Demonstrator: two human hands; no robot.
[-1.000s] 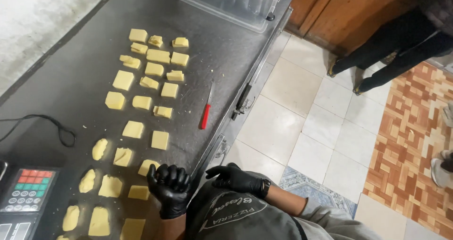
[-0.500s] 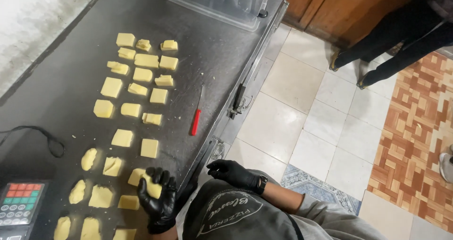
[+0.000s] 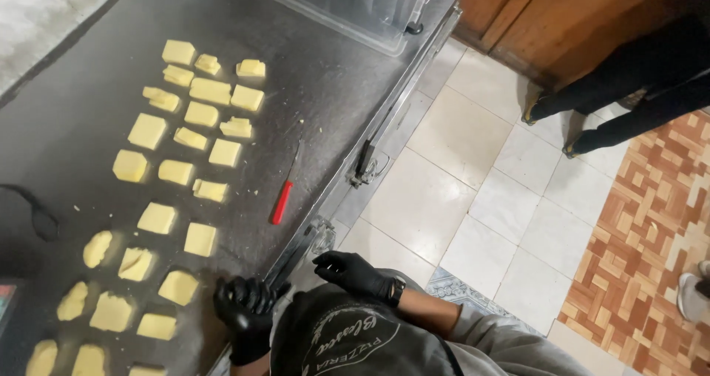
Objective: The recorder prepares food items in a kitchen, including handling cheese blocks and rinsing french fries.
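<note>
**Left hand leaves the cheese rows**

Our left hand (image 3: 248,313), gloved and now curled shut on nothing, has dropped the yellow piece it held half a second ago; cheese pieces (image 3: 178,287) lie just left of it on the worktop (image 3: 325,87). Right hand (image 3: 355,272) hangs spread off the edge, beyond the red-handled knife (image 3: 282,201).

Matt dark metal worktop (image 3: 89,36), clear glossy plastic tub (image 3: 347,6), smooth floor tiles (image 3: 458,139)

Left hand (image 3: 248,309) fisted, right hand (image 3: 355,271) loosely curled, both black-gloved.
</note>
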